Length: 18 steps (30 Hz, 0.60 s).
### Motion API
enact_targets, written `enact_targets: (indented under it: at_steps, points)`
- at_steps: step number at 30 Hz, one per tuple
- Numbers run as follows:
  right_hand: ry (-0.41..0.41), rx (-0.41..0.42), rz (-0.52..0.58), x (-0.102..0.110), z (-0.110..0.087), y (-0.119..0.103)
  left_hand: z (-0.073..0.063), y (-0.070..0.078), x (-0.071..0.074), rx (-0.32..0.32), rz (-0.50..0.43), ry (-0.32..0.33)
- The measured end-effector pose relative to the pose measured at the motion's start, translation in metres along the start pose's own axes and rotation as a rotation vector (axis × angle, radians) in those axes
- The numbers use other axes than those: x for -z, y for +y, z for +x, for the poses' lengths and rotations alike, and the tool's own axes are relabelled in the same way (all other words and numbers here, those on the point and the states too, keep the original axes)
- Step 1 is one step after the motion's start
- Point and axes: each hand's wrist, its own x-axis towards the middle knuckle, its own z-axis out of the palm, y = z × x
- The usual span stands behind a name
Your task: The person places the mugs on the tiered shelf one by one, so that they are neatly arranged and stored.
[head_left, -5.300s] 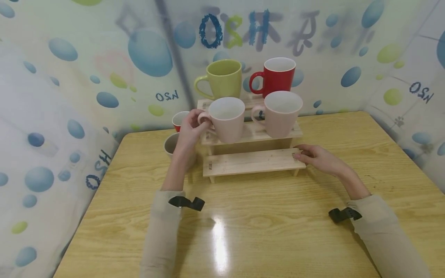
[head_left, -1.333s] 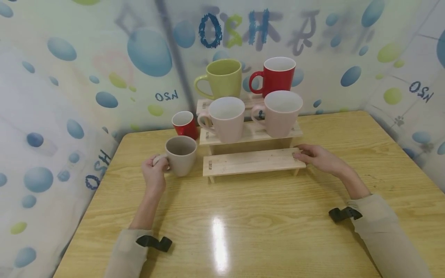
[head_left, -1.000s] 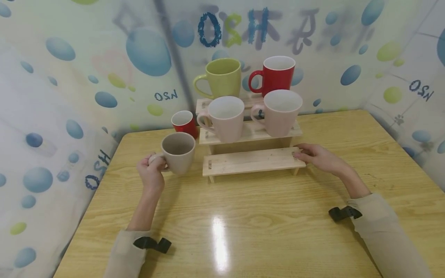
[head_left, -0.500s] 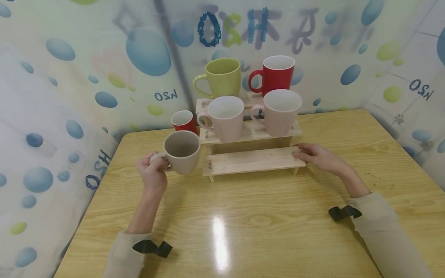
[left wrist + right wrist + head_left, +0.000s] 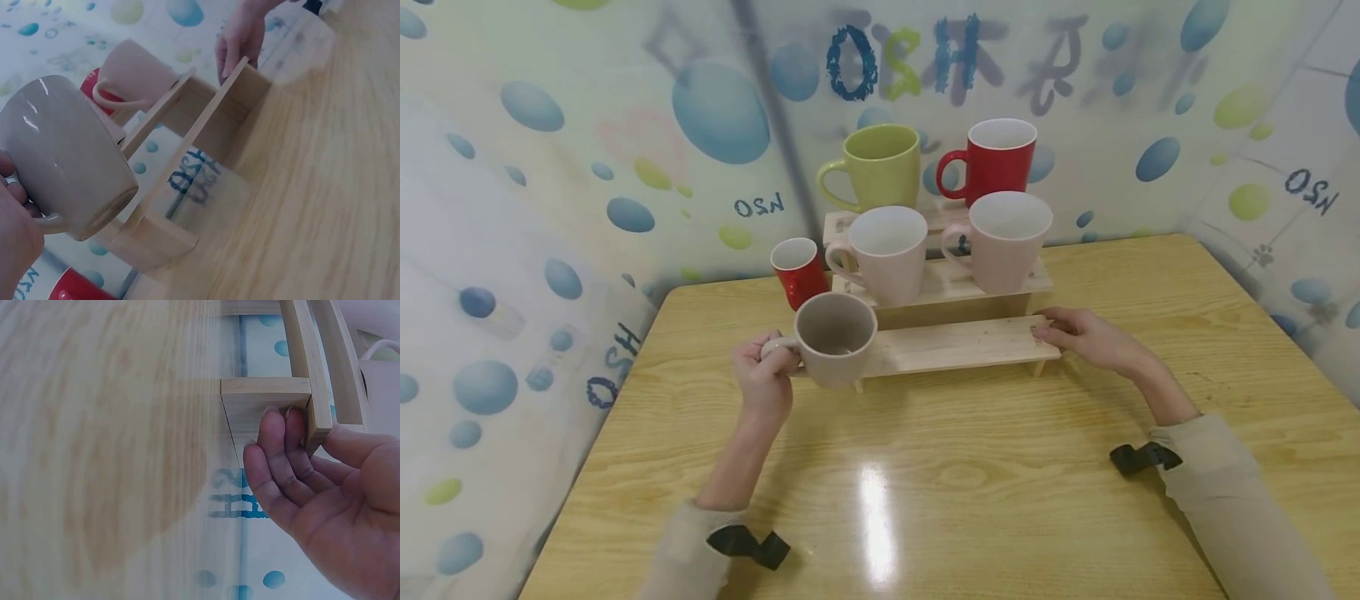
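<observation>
My left hand (image 5: pixel 765 375) grips the handle of a grey-beige mug (image 5: pixel 835 337). In the head view the mug overlaps the left end of the lowest step of a wooden tiered rack (image 5: pixel 958 343); the left wrist view shows it raised above that step. My right hand (image 5: pixel 1093 340) pinches the right end of the same step, thumb on top and fingers curled beneath, as the right wrist view shows. Two pink mugs, a left one (image 5: pixel 890 254) and a right one (image 5: pixel 1006 242), stand on the middle tier. A green mug (image 5: pixel 882 171) and a red mug (image 5: pixel 1002 162) stand on the top tier.
A small red cup (image 5: pixel 800 271) stands on the wooden table (image 5: pixel 970 500) left of the rack, close behind the held mug. A patterned curtain-like backdrop (image 5: pixel 722 108) rises behind the table and along both sides.
My left hand let go of the left pink mug's handle, took the grey mug by its handle, lifted it and carried it right over the lowest step. My right hand stays in place.
</observation>
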Motion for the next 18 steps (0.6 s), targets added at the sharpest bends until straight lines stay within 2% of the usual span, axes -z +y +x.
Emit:
enact_targets:
  at_steps: [8,18]
  points:
    - [0.003,-0.005,-0.004,0.000,0.000,-0.001,-0.011,-0.011,-0.022,0.052,0.024,-0.057]
    - [0.000,-0.006,0.008,-0.001,0.001,0.000,-0.013,-0.022,-0.046,0.081,0.036,-0.121]
